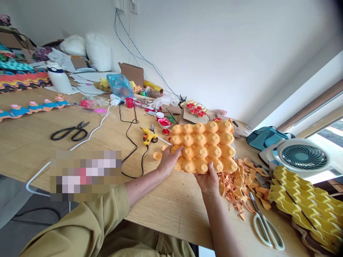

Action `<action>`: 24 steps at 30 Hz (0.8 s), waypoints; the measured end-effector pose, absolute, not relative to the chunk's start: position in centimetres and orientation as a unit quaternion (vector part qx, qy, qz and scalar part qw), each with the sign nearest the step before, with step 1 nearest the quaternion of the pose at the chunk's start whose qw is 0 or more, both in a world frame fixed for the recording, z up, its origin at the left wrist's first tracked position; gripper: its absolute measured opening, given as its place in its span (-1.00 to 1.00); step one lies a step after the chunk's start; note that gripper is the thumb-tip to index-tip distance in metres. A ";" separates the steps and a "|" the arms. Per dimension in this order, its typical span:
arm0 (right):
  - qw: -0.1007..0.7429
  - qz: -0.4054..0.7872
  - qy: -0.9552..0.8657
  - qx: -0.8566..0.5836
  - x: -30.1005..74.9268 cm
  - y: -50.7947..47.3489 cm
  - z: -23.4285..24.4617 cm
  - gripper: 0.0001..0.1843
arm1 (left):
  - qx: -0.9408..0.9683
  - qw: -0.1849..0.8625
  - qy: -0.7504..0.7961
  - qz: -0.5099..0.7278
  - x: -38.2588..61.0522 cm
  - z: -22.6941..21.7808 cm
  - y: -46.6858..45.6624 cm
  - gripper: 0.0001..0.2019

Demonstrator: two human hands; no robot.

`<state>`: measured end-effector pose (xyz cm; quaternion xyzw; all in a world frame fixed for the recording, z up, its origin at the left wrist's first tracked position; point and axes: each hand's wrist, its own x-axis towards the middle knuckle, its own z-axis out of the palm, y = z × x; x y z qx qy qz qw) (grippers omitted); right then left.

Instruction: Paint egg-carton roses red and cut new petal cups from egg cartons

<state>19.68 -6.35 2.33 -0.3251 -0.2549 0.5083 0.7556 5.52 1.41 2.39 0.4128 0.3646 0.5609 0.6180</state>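
I hold an orange-painted egg tray up over the wooden table, its bumpy underside facing me. My left hand grips its left near edge, thumb on the bumps and fingers behind. My right hand grips the near edge at the bottom, fingers curled around it. A heap of orange cut scraps lies just right of my right hand. White-handled scissors rest near the table's front right.
A yellow glue gun with black cord, black scissors, red paint cups and clutter lie beyond. A stack of yellow trays, a white fan and a teal bag sit right. A blurred patch covers the table's near left.
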 end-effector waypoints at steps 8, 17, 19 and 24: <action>0.753 0.523 -0.263 -0.301 20.2 -6.2 2.4 -0.34 | 0.399 0.638 0.339 0.564 5.6 2.7 1.0 -0.68; 0.751 0.535 -0.254 -0.291 20.7 -6.1 2.0 -0.33 | 0.380 0.653 0.329 0.567 5.5 3.6 0.4 -0.64; 0.750 0.537 -0.257 -0.288 20.8 -6.0 1.9 -0.35 | 0.378 0.658 0.324 0.564 5.5 3.8 0.3 -0.64; 0.748 0.542 -0.259 -0.284 21.1 -5.9 1.8 -0.39 | 0.377 0.658 0.328 0.563 5.5 3.9 0.1 -0.65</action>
